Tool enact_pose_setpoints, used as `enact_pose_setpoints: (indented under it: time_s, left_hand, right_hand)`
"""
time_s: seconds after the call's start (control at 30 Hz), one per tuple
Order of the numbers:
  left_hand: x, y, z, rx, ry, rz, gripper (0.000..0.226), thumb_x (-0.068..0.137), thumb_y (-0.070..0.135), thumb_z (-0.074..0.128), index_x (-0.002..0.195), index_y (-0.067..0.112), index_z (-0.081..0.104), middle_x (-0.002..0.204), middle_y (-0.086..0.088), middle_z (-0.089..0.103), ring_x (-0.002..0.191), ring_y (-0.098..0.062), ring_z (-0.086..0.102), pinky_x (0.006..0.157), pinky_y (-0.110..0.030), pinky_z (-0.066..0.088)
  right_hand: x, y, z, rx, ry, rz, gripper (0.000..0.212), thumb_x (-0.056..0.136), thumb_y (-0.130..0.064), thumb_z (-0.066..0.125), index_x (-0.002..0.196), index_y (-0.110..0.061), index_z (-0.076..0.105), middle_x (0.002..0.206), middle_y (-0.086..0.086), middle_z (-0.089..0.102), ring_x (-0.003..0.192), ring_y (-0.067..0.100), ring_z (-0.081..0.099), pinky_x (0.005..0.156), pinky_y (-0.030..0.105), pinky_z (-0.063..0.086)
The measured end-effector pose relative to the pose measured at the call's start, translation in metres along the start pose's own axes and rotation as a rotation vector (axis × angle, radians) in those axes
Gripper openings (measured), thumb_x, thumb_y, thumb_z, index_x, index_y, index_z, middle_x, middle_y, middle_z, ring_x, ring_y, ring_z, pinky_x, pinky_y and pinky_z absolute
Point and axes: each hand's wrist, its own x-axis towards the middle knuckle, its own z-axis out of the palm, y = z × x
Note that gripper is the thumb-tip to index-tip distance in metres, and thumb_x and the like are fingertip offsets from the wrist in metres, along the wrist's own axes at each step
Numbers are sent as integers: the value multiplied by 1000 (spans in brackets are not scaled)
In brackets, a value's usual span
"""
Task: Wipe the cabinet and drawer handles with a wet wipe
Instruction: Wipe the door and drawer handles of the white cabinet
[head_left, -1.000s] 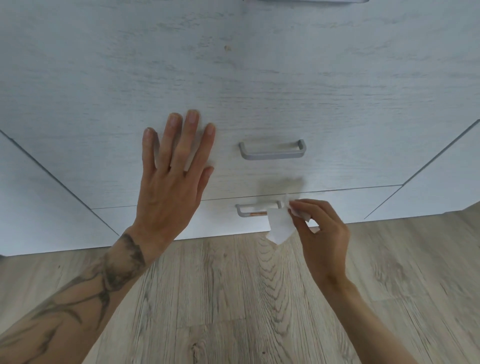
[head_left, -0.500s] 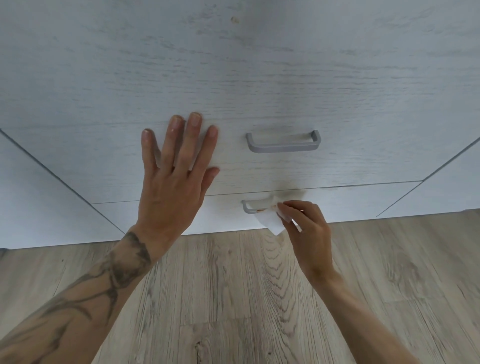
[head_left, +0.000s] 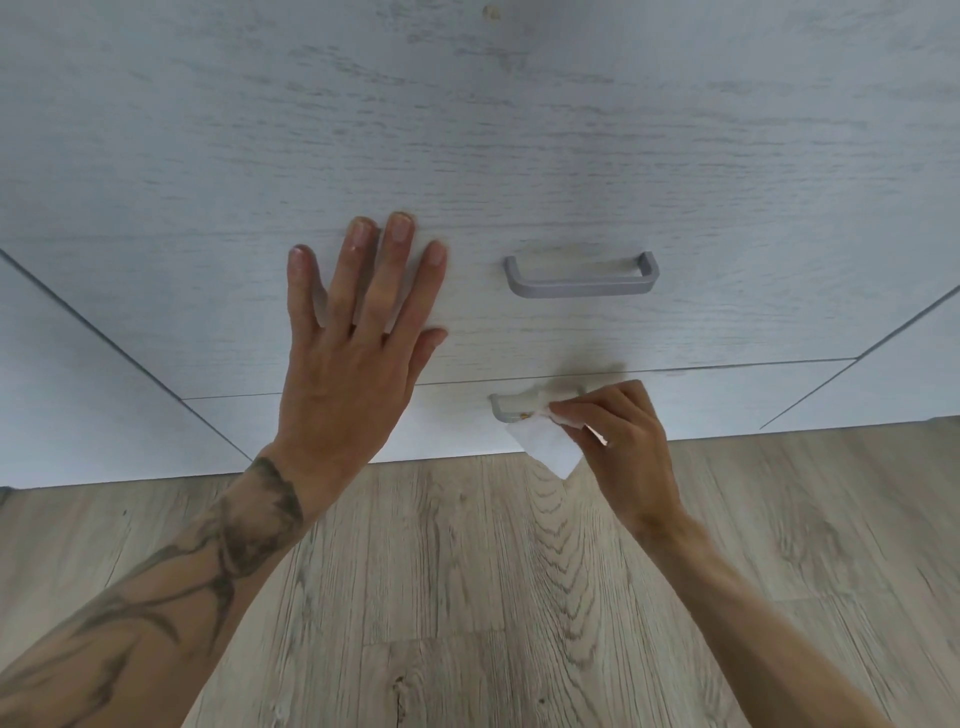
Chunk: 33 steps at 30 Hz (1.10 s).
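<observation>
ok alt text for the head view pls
A right hand pinches a white wet wipe against the lower drawer handle, while the left hand rests flat on the drawer front above, beside the upper handle.

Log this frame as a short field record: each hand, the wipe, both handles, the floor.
left hand: flat, fingers straight, laid on the upper drawer front
right hand: pinches the wet wipe against the lower handle
wet wipe: white, bunched at the handle, one corner hanging below
upper handle: grey bar, no hand on it
lower handle: left end visible, the rest behind wipe and hand
floor: wood-look planks
</observation>
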Motion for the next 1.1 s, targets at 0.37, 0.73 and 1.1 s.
enact_pose_setpoints:
  time_s: [0.37,0.73,1.1]
  left_hand:
    - [1,-1,-1,18,-2,13,79,116,47,48,172,14,4,174,-15,-1,162,-36,0,131,-63,2]
    - [0,-1,3,31,-2,1,77,116,49,46,173,15,7,175,-14,-1,164,-30,-17,132,-62,-1]
    - [1,1,3,42,-4,-2,79,116,49,46,172,13,4,177,-15,-9,164,-32,-17,131,-64,1]
  right_hand:
    - [0,-16,18,23,22,2,18,85,-12,85,102,-17,83,87,-6,72,88,18,52,76,41,49]
    - [1,-23,22,18,26,23,20,84,-13,87,102,-20,83,87,-8,71,89,18,52,80,36,44]
    - [6,-61,35,-91,24,84,13,82,-11,89,92,-14,82,80,-3,66,85,24,56,77,35,43]
